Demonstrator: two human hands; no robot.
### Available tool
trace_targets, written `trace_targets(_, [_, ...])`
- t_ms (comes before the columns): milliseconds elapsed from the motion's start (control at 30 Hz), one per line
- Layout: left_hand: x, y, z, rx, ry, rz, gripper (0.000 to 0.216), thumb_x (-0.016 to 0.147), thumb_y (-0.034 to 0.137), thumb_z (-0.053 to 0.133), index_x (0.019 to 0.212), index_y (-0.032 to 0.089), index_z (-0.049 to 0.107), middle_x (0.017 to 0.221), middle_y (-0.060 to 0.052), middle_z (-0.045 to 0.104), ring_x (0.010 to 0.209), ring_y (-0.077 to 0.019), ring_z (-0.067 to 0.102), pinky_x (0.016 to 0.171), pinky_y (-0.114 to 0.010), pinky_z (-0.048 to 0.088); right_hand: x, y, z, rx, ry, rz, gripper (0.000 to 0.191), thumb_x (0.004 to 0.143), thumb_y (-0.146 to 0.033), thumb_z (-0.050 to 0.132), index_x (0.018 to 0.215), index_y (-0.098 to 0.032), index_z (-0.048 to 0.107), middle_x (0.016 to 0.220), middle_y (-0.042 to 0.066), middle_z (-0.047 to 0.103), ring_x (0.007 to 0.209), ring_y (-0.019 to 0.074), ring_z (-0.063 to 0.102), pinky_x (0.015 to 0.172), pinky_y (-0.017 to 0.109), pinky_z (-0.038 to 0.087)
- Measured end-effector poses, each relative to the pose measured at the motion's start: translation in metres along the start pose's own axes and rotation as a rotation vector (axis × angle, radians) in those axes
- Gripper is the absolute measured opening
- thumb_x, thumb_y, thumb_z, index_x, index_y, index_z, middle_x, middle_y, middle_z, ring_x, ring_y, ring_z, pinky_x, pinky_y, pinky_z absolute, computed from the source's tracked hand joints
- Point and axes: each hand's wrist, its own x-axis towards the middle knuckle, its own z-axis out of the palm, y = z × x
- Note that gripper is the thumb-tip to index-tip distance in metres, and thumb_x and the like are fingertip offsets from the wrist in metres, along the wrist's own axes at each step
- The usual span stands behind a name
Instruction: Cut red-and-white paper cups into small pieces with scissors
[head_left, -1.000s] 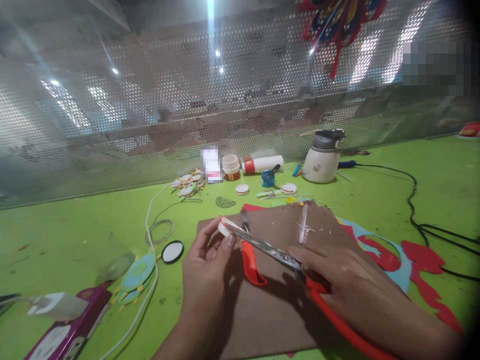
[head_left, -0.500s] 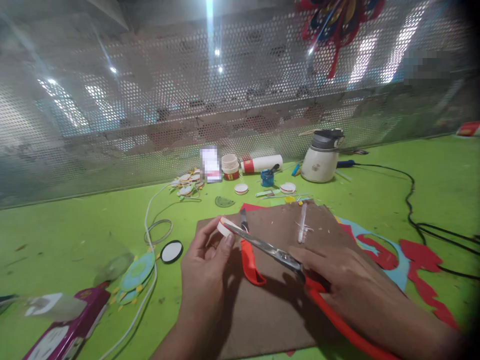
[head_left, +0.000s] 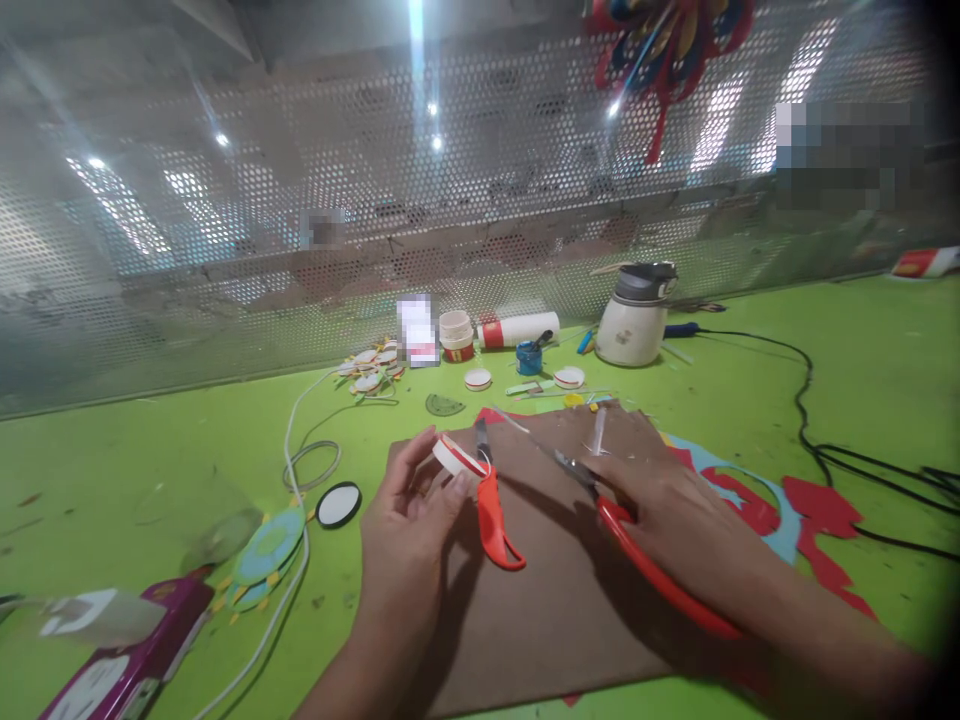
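Red-handled scissors (head_left: 579, 469) fill the gripping right hand (head_left: 656, 510); the left hand (head_left: 416, 520) pinches a white ring (head_left: 453, 460), probably for steadiness.

A round white-and-red band (head_left: 454, 456) in the left hand (head_left: 411, 525) is left of red-handled metal scissors (head_left: 660, 582) in the right hand (head_left: 671, 505), with an orange-handled, metal-bladed cutter (head_left: 492, 515) between them on the flat brown cardboard sheet (head_left: 555, 625). Behind the sheet stand a blue jar (head_left: 529, 360) and, to its right, a rounded white jug (head_left: 630, 334); a black-rimmed white disc (head_left: 338, 505) lies left, on the green tabletop (head_left: 187, 450).
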Motion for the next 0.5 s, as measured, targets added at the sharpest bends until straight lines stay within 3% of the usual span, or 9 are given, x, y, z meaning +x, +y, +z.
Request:
trace_targets(167, [0.002, -0.002, -0.005, 0.111, -0.023, 0.118, 0.051, 0.072, 0.029, 0.09, 0.12, 0.024, 0.072, 0.117, -0.007, 0.074, 0.112, -0.0246, 0.07, 0.104, -0.039, 0.054, 0.023, 0.013, 0.003, -0.11, -0.026, 0.099, 0.043, 0.097, -0.021, 0.049, 0.136, -0.016, 0.067, 0.11, 0.022, 0.078, 0.096, 0.0414, 0.074, 0.073, 0.043, 0.048])
trace_targets(400, [0.006, -0.012, -0.012, 0.25, -0.107, 0.368, 0.048, 0.079, 0.028, 0.085, 0.124, 0.026, 0.071, 0.128, -0.009, 0.069, 0.118, -0.0254, 0.067, 0.114, -0.044, 0.048, 0.027, 0.014, 0.009, -0.109, 0.022, 0.051, 0.039, 0.099, -0.027, 0.052, 0.132, -0.016, 0.07, 0.11, 0.021, 0.077, 0.098, 0.0385, 0.071, 0.071, 0.041, 0.048])
trace_targets(500, [0.006, -0.015, -0.012, 0.199, -0.137, 0.363, 0.052, 0.079, 0.026, 0.085, 0.129, 0.027, 0.068, 0.131, -0.009, 0.068, 0.121, -0.0249, 0.066, 0.114, -0.044, 0.048, 0.027, 0.015, 0.01, -0.109, 0.062, 0.059, 0.037, 0.1, -0.028, 0.052, 0.129, -0.015, 0.07, 0.11, 0.021, 0.075, 0.101, 0.0368, 0.069, 0.074, 0.041, 0.05])
